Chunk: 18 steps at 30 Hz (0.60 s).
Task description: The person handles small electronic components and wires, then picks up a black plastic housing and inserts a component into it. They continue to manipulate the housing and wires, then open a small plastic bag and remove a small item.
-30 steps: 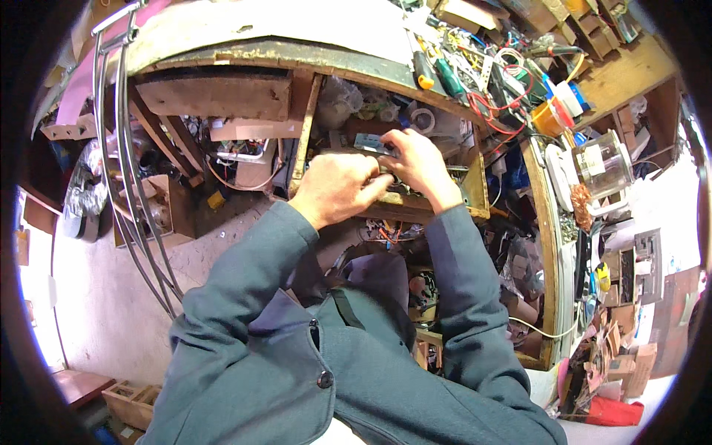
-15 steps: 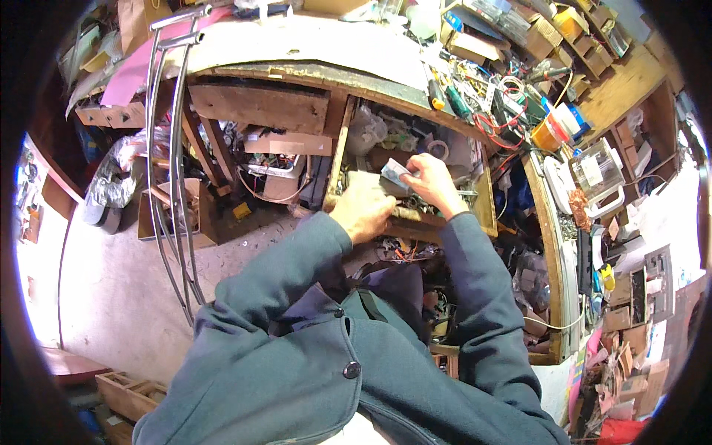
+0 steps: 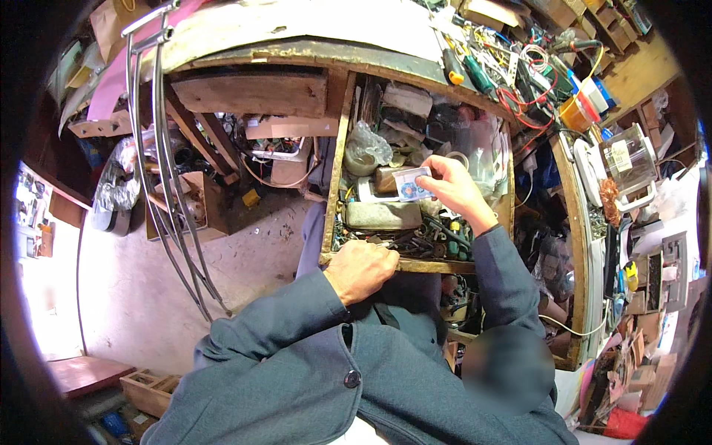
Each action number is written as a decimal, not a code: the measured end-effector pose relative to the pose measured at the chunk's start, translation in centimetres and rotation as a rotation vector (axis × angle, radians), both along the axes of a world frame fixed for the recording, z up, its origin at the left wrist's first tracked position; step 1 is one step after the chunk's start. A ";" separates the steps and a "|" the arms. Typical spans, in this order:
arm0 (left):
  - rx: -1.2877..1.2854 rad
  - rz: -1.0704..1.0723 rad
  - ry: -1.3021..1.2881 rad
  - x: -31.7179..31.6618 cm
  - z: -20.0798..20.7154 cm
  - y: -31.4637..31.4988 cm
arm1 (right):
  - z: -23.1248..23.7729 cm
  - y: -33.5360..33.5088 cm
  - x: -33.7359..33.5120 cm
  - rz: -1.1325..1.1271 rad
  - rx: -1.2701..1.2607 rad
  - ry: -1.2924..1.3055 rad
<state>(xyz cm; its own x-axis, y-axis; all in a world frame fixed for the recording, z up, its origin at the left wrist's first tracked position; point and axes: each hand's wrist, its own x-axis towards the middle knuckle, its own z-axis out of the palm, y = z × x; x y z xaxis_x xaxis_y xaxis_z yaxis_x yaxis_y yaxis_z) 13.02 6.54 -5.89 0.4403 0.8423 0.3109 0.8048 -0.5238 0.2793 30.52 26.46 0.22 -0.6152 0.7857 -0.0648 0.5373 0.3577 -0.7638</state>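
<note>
An open wooden drawer point(image 3: 437, 265) full of odds and ends juts out from under the bench. My left hand point(image 3: 362, 271) is closed over its front edge, knuckles up, with the fingertips hidden. Above the drawer's middle, my right hand point(image 3: 458, 191) pinches a small flat white-and-blue packet point(image 3: 410, 185) between thumb and fingers. Below the packet lies a long pale grey-green case point(image 3: 383, 216). Dark hand tools point(image 3: 415, 243) crowd the front of the drawer, some with green handles. A crumpled clear plastic bag point(image 3: 368, 141) and a roll of tape sit farther back.
Bent metal tubes point(image 3: 167, 163) stand left of the bench. On the bench's right lie screwdrivers point(image 3: 454, 68), tangled wires point(image 3: 530, 89) and an orange-and-white tub point(image 3: 578, 111). A clear-lidded container point(image 3: 627, 159) rests on the right-hand surface. A cardboard box point(image 3: 200, 208) stands on the floor.
The drawer has come farther out toward me, with my left hand moving nearer at its front edge. More of its contents show. My right hand still holds the packet, now turned flatter to view.
</note>
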 end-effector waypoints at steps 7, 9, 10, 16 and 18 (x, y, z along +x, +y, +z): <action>-0.106 -0.032 -0.065 -1.0 1.5 0.2 | -2.1 0.7 -1.4 0.076 0.136 -0.125; -0.166 -0.037 -0.188 -2.2 3.1 1.0 | -1.4 0.7 -2.5 0.062 0.228 -0.191; -0.082 0.005 -0.210 -2.8 4.5 1.8 | -1.3 0.9 -2.7 0.045 0.317 -0.200; 0.276 0.145 -0.058 -6.7 6.6 10.2 | -0.4 2.7 -5.1 -0.084 0.377 -0.054; 0.295 0.173 0.000 -7.7 5.1 13.1 | -0.1 3.8 -7.5 -0.140 0.453 0.077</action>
<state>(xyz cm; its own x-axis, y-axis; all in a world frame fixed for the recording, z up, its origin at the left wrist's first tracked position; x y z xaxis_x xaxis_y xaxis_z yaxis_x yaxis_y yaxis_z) 5.36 19.59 -0.84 0.2990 0.7782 0.5522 0.8885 -0.4381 0.1365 22.98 30.28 0.08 -0.4911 0.8000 0.3447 0.5519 0.5919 -0.5874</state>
